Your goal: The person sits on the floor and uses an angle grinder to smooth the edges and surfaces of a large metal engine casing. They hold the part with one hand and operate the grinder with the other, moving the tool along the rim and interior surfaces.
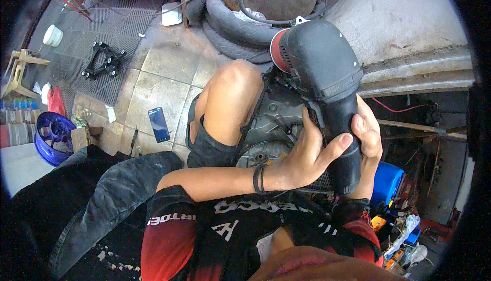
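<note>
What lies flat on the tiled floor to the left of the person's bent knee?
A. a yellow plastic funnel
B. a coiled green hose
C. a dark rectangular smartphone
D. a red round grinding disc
C: a dark rectangular smartphone lies flat on the tiled floor left of the bent knee, apart from both hands, which grip the large black plastic duct-shaped part.
</note>
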{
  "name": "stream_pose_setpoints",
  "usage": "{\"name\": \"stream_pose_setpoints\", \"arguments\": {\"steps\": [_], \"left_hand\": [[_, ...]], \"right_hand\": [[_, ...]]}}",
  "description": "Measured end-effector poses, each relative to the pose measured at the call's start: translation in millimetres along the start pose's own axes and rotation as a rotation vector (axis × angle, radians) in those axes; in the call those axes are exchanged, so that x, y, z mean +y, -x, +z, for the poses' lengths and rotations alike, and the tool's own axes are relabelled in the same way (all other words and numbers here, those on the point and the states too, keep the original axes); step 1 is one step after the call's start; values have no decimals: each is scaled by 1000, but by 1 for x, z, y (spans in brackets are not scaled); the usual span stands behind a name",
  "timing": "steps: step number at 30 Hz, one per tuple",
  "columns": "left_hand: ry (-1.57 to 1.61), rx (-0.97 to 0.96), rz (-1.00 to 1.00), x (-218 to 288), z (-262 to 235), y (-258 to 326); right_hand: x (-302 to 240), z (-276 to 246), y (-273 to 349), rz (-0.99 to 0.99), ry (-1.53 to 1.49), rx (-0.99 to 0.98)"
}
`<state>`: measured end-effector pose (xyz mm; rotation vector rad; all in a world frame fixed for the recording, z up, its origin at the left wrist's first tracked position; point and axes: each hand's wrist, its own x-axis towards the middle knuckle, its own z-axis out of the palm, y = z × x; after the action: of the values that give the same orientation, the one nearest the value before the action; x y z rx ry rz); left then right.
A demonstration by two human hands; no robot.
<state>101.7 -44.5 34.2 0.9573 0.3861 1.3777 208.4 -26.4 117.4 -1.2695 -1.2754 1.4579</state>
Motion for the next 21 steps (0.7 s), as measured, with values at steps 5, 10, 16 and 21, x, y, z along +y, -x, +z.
{"name": "stream_pose_setpoints", "arguments": {"steps": [5, 10, 16, 21], "left_hand": [[151, -45, -153, 9, -3, -4], [99, -63, -142, 2, -2, 2], [117, -82, -90, 1, -3, -15], [83, -78, -39, 2, -1, -25]], "right_hand": [[-3, 3, -1, 63, -13, 45], [4, -5, 3, 23, -12, 18], [6, -14, 0, 1, -15, 115], [-4, -11, -5, -49, 49, 113]]}}
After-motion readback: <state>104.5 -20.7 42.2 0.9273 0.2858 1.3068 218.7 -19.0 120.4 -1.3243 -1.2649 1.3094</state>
